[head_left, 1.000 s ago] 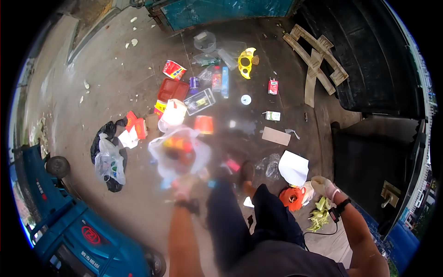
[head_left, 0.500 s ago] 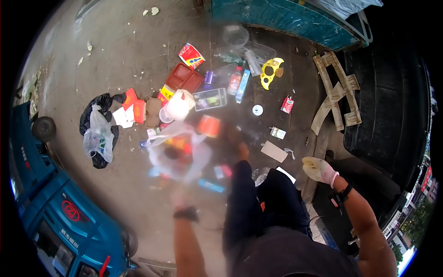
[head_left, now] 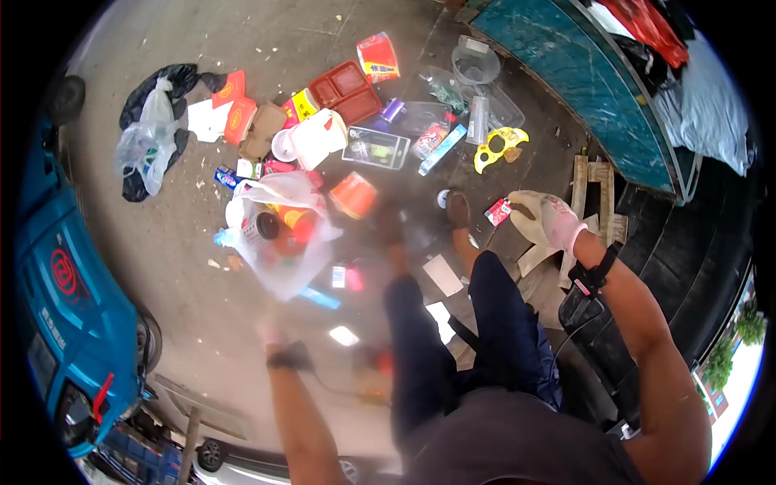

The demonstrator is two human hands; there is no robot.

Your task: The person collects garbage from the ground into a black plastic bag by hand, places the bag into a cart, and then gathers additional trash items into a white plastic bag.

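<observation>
My right hand (head_left: 550, 221), in a pale glove with a worn tan palm, reaches down to a small red drink carton (head_left: 498, 212) on the ground. The thumb and fingertips meet the carton's near edge. My left hand (head_left: 271, 330) is smeared by motion, so its fingers cannot be made out. Just beyond it, a white translucent plastic bag (head_left: 283, 271) gapes, with cups and orange-red packaging inside. An orange-red tub (head_left: 353, 195) lies beside the bag. Near my right foot is a round white lid (head_left: 443, 199).
A red-brown compartment tray (head_left: 346, 91), clear plastic containers (head_left: 475, 61), a yellow cut-out piece (head_left: 499, 149) and a black bag (head_left: 133, 109) lie spread ahead. Wooden slats (head_left: 578, 194) and a teal metal side panel (head_left: 582, 89) stand right. A blue vehicle (head_left: 73, 283) is at left.
My right hand has moved forward and inward to the red drink carton. My left hand is still blurred near the bag. The view has turned, shifting the scene.
</observation>
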